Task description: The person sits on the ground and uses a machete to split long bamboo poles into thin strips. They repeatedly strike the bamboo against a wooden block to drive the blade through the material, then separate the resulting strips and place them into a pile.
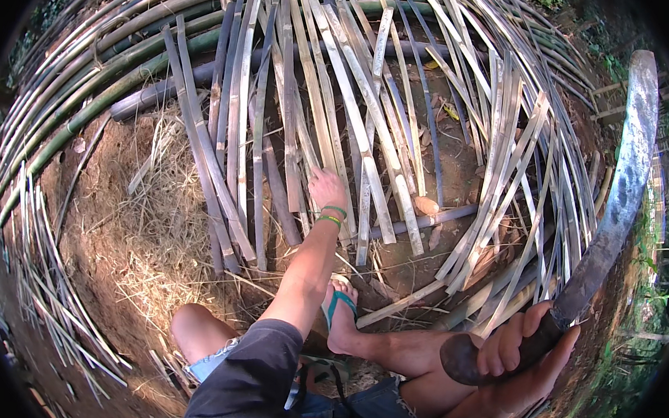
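Observation:
My right hand (521,358) is closed round the dark rounded handle of a machete (630,162). Its long, curved, worn metal blade points up along the right side. My left arm stretches forward, with green and yellow bands at the wrist. The left hand (326,188) is at the near part of a spread of split bamboo strips (341,79), its fingers curled over one pale strip; the fingertips are partly hidden. The strips lie roughly side by side, pointing away from me, some crossing others.
Whole green bamboo poles (128,74) lie in a curved stack at the far left. Dry shavings (175,191) cover the soil left of the strips. More strips (532,175) cross at the right, and thin slats (49,299) lie far left. My sandalled foot (340,305) stands near the strips.

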Demonstrator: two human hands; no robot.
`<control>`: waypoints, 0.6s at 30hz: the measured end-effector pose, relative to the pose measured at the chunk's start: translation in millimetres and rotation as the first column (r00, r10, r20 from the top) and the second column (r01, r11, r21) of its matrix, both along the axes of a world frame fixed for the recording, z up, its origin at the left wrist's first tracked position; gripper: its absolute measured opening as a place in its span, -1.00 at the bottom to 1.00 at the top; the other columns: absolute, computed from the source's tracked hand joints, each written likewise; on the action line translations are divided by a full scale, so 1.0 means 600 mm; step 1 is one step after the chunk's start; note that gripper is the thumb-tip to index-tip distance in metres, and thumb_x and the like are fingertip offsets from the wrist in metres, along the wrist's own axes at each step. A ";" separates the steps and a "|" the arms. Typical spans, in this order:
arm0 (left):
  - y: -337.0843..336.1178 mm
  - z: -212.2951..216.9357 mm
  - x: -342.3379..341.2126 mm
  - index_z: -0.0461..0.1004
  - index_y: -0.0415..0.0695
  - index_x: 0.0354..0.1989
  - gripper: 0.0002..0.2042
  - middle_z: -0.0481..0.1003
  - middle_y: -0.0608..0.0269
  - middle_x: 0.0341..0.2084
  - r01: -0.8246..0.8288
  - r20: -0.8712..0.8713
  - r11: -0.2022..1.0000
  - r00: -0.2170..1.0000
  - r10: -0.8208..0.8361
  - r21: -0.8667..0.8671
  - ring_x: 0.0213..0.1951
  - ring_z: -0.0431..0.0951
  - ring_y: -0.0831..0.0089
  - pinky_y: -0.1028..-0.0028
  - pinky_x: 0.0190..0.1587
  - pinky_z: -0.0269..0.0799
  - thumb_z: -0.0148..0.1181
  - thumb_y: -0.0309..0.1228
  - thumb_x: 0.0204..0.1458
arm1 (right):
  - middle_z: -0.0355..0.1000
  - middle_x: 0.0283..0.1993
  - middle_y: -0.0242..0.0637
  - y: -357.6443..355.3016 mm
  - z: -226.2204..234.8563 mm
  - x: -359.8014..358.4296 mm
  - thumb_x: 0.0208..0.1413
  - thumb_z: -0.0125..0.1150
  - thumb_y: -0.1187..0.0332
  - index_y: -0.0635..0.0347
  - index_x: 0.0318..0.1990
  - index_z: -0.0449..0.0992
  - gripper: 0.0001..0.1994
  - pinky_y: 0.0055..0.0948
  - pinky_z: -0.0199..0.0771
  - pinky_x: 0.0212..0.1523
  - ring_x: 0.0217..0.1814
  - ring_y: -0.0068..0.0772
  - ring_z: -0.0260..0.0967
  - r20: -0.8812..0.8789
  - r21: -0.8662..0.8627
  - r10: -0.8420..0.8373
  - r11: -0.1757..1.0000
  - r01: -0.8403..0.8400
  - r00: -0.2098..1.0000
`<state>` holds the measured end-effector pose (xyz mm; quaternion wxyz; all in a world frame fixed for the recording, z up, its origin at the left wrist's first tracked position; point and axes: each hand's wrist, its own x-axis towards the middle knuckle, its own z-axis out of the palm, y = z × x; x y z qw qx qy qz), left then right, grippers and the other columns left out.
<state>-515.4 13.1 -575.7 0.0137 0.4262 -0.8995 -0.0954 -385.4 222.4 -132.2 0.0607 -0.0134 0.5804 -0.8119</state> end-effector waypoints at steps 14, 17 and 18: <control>-0.014 -0.005 0.050 0.52 -0.27 -0.19 -0.68 0.32 -0.09 -0.01 0.081 -0.516 0.873 0.831 0.207 0.481 0.00 0.42 -0.04 0.14 0.05 0.41 0.32 -0.42 -0.15 | 0.09 -0.70 -0.37 0.015 0.007 0.022 0.36 -0.31 -0.18 0.28 -0.26 0.20 -0.42 -0.48 0.06 -0.78 -0.81 -0.52 -0.04 0.012 -0.071 0.059 0.996 -0.058 0.998; -0.020 -0.003 0.050 0.52 -0.23 -0.17 -0.71 0.40 -0.06 -0.09 0.114 -0.496 0.846 0.847 0.191 0.521 -0.02 0.46 -0.03 0.15 0.04 0.41 0.27 -0.44 -0.12 | 0.09 -0.69 -0.37 0.009 0.003 0.025 0.36 -0.31 -0.19 0.28 -0.26 0.20 -0.42 -0.47 0.10 -0.76 -0.79 -0.51 -0.01 0.024 -0.093 0.091 0.992 -0.089 0.996; -0.024 -0.005 0.048 0.52 -0.23 -0.17 -0.72 0.43 -0.06 -0.12 0.130 -0.495 0.831 0.848 0.189 0.541 -0.03 0.48 -0.04 0.15 0.04 0.41 0.26 -0.44 -0.11 | 0.10 -0.69 -0.37 0.002 0.006 0.028 0.36 -0.31 -0.19 0.27 -0.25 0.20 -0.42 -0.47 0.11 -0.75 -0.78 -0.50 0.00 0.032 -0.091 0.092 0.992 -0.089 0.995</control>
